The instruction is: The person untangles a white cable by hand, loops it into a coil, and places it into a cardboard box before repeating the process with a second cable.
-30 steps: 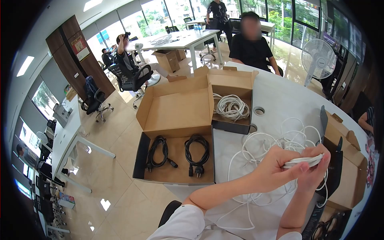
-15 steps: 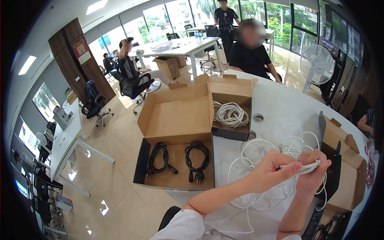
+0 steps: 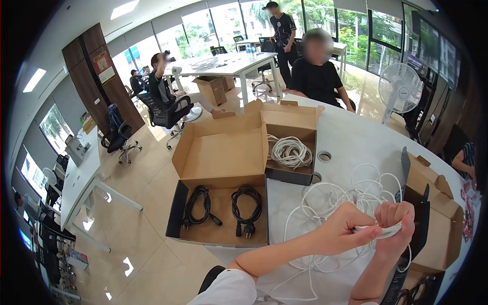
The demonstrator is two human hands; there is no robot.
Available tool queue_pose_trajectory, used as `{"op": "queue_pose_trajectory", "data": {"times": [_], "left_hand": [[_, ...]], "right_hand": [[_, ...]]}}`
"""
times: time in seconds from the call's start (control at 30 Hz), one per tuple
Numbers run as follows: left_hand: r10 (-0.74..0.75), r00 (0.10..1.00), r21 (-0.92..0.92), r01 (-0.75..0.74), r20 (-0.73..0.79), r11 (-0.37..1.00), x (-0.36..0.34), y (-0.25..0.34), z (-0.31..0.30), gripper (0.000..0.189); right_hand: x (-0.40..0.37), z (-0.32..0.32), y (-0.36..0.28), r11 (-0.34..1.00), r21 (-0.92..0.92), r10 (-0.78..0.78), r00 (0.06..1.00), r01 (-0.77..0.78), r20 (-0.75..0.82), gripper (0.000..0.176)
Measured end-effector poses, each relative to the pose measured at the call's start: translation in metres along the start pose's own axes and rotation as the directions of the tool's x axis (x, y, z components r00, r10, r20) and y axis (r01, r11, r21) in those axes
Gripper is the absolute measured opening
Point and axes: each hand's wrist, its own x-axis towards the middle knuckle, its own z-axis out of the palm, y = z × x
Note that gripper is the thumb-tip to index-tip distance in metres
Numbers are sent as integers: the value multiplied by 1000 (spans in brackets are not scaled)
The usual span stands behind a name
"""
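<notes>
Both fists are closed round a bunched section of white cable (image 3: 390, 232), held above the table at the right. My left hand (image 3: 351, 229) grips its near-left end with the thumb laid along the strands. My right hand (image 3: 395, 223) wraps the other end, fingers curled over it. Below and behind them, loose loops of the same white cable (image 3: 325, 190) spread tangled over the white table (image 3: 351, 137). The cable's ends are hidden among the loops.
An open cardboard box (image 3: 218, 152) holds two coiled black power cords (image 3: 247, 208). Behind it, another box (image 3: 290, 175) contains a coiled white cable (image 3: 291, 152). A third open box (image 3: 439, 218) stands right of my hands. A seated person (image 3: 320, 79) faces the table, near a fan (image 3: 400, 87).
My right-hand fingers have curled further over the bunched cable, and both hands stay close together. The view has shifted slightly. The standing person in the background has turned.
</notes>
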Motion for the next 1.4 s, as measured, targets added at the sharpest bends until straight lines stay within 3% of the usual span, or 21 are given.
{"op": "queue_pose_trajectory", "data": {"times": [0.3, 0.4, 0.5, 0.7, 0.8, 0.9, 0.93, 1.0, 1.07, 1.23, 1.3, 1.37, 1.4], "left_hand": [[-40, 999, -93, 42, 25, 995, -3, -16, 1, 59], [-62, 998, -191, 61, 5, 980, -5, -17, 1, 55], [-73, 993, -125, 84, 94, 989, -3, -12, -5, 61], [-154, 978, -377, 196, 137, 905, -4, -15, -2, 59], [-91, 987, -477, 145, 133, 867, -4, -16, 3, 52], [-91, 988, -476, 140, 126, 868, -3, -14, 7, 54], [-111, 990, -429, 137, 85, 893, -6, -14, 7, 56], [-147, 988, -348, 151, 38, 925, -10, -17, 7, 60], [-88, 996, -335, 94, 34, 938, -13, -21, 7, 57], [-33, 999, -330, 36, 12, 943, -19, -16, 12, 45], [6, 992, -294, -44, -130, 955, -27, -26, 12, 43], [-93, 909, -372, -72, -407, 925, -43, -42, 12, 42], [-75, 962, -412, -42, -264, 910, -40, -43, 12, 44]], "right_hand": [[-4, 2, -7, 992, -84, -97, 995, 94, -30, 49], [-5, 2, -8, 992, -88, -91, 995, 88, -36, 49], [-4, 4, -10, 993, -85, -83, 995, 79, -49, 50], [-7, -1, -11, 990, -120, -82, 996, 80, -17, 55], [-7, -7, -7, 994, -35, -106, 994, 105, -9, 53], [-7, -9, -12, 993, -99, -56, 998, 57, 15, 48], [-5, 0, -19, 974, -220, -63, 998, 60, -6, 56], [-6, -2, -20, 979, -201, -50, 998, 40, -45, 50], [-8, -10, -23, 985, -171, -31, 999, 36, 34, 28], [-8, -10, -35, 959, -279, -28, 995, 54, 96, 32], [-8, -10, -38, 957, -277, -64, 992, 91, 107, 34], [-8, -5, -41, 963, -242, -98, 991, 118, 95, 35], [-9, -5, -40, 963, -229, -121, 988, 140, 95, 35]]}}
